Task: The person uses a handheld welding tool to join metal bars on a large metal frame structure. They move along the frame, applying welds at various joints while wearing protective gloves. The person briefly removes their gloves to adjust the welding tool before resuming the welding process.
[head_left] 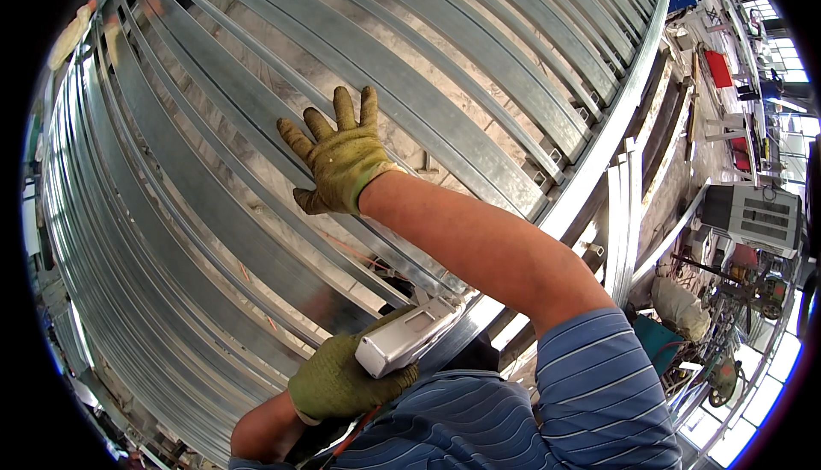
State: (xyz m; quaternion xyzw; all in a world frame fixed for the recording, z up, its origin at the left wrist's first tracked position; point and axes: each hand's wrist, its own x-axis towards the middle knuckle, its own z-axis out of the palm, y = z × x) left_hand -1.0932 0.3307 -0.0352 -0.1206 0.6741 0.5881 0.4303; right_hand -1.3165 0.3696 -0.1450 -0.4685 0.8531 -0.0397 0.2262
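My right hand point(346, 158), in a worn yellow-green work glove, is spread palm down over a frame of long silver metal bars point(445, 119). Its fingers are apart and hold nothing; whether it touches the bars I cannot tell. Close to my body, my left hand point(329, 384), in a similar green glove, is wrapped round a boxy silver hand tool point(402, 340). The far end of this tool meets the frame's near edge rail point(469, 314). A thin red hose or cable point(357, 431) runs below the left hand. The left fingers are partly hidden by the tool.
Wide and narrow bars point(145, 213) run side by side, with gaps showing the floor. A long edge rail point(611, 141) closes the right side. Beyond it stand a grey machine box point(753, 218), a red panel point(718, 68) and cluttered equipment. A pale shape point(70, 38) sits at the far left.
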